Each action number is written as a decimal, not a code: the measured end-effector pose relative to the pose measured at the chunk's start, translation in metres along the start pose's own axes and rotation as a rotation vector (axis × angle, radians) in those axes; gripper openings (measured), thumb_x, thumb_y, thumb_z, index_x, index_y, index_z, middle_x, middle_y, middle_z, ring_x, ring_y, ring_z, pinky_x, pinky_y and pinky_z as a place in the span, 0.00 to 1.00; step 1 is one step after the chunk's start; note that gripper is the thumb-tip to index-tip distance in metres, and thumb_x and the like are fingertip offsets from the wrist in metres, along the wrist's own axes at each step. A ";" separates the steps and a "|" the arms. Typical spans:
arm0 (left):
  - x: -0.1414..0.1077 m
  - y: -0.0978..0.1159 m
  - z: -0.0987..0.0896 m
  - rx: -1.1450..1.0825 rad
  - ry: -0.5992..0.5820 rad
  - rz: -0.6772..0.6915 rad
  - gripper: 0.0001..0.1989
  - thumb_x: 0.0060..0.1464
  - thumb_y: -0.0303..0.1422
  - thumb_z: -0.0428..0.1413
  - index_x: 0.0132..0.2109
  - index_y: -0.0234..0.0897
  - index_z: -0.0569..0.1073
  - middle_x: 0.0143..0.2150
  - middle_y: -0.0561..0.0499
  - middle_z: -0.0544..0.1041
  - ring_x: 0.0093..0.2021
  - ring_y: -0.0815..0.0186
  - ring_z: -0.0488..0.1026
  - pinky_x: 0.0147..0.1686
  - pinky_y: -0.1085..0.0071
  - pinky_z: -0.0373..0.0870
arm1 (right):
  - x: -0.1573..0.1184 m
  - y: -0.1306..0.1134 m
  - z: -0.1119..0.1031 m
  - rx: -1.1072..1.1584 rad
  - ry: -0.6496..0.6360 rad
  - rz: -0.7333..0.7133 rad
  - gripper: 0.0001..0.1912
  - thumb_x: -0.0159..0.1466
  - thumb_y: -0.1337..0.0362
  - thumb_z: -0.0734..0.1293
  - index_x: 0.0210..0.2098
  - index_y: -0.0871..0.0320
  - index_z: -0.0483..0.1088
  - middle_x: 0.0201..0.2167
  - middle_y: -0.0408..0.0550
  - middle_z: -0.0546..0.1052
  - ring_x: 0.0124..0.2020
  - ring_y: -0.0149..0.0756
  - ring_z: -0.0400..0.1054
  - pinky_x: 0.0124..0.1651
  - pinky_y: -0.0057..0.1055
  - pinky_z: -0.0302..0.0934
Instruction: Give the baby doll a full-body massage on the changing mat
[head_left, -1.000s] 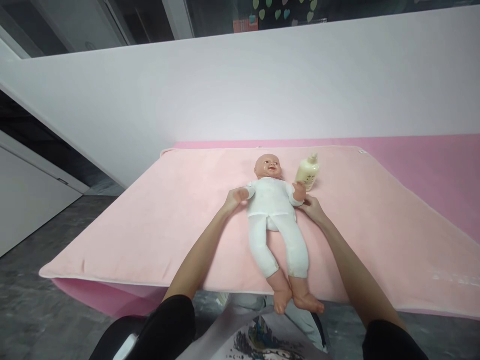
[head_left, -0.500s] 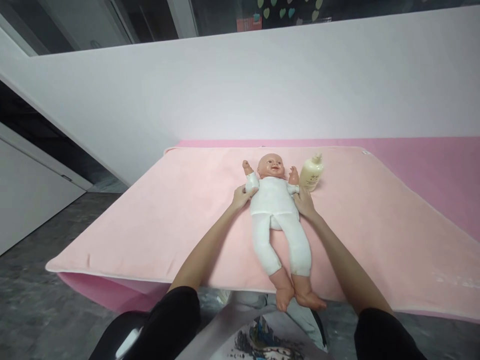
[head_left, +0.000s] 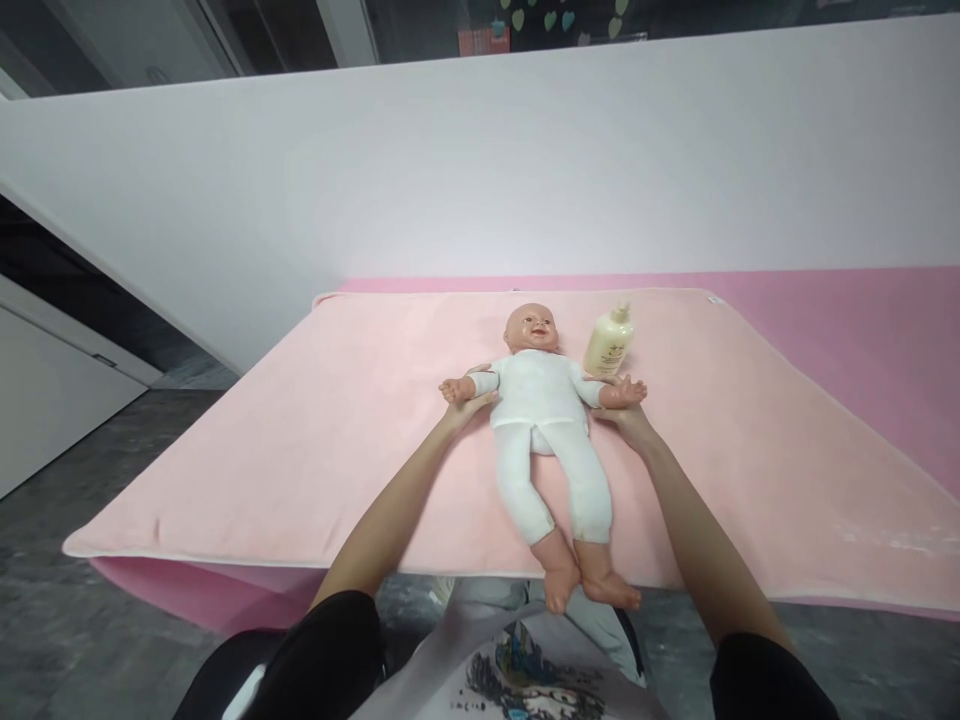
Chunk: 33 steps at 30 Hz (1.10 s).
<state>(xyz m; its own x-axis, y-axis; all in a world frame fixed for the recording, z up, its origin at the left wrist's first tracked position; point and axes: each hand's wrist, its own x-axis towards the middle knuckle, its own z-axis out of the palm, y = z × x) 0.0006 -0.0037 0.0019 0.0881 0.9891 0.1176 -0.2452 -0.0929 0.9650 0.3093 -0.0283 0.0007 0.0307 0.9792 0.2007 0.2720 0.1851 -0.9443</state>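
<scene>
A baby doll (head_left: 536, 390) in a white top and trousers lies face up, its bare feet reaching past the front edge of a peach-pink blanket (head_left: 337, 430). My left hand (head_left: 466, 410) is wrapped round the doll's arm on the left, fingers above it and thumb below. On the other side, my right hand (head_left: 631, 425) grips the doll's other arm in the same way, partly hidden behind the doll's forearm. Both doll arms point outward to the sides. Just beyond my right hand stands a pale yellow pump bottle (head_left: 607, 345).
The blanket lies over a brighter pink cover (head_left: 840, 330) on the table. A white wall (head_left: 480, 180) rises along the back. Grey floor (head_left: 112, 440) shows at the left, and my lap is below the front edge.
The doll's arms, raised beside its head before, have swung down and outward in my hands. The bottle has stayed beside the doll. The view has shifted slightly.
</scene>
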 end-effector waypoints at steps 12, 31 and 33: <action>0.014 0.007 -0.032 -0.525 0.388 -0.111 0.13 0.47 0.35 0.61 0.41 0.39 0.70 0.42 0.48 0.75 0.44 0.64 0.74 0.47 0.67 0.71 | 0.015 0.021 -0.025 0.832 0.422 0.227 0.12 0.50 0.61 0.71 0.30 0.53 0.64 0.38 0.44 0.72 0.44 0.36 0.70 0.49 0.39 0.67; 0.021 0.006 -0.068 -0.534 0.579 -0.054 0.09 0.52 0.22 0.52 0.42 0.32 0.70 0.32 0.49 0.76 0.37 0.69 0.76 0.48 0.69 0.70 | 0.017 0.030 -0.053 1.007 0.515 0.294 0.03 0.55 0.65 0.62 0.30 0.57 0.65 0.30 0.45 0.71 0.36 0.30 0.71 0.49 0.32 0.68; 0.021 0.007 -0.068 -0.544 0.579 -0.051 0.09 0.52 0.22 0.52 0.41 0.32 0.70 0.31 0.49 0.76 0.36 0.69 0.75 0.49 0.70 0.69 | 0.017 0.031 -0.056 0.995 0.522 0.300 0.05 0.56 0.64 0.60 0.31 0.57 0.65 0.32 0.47 0.71 0.39 0.32 0.72 0.50 0.32 0.68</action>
<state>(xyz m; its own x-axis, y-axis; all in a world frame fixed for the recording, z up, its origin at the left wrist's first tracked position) -0.0649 0.0246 -0.0052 -0.3677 0.9063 -0.2083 -0.7043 -0.1251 0.6988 0.3719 -0.0102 -0.0107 0.4210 0.8844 -0.2013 -0.6820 0.1623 -0.7132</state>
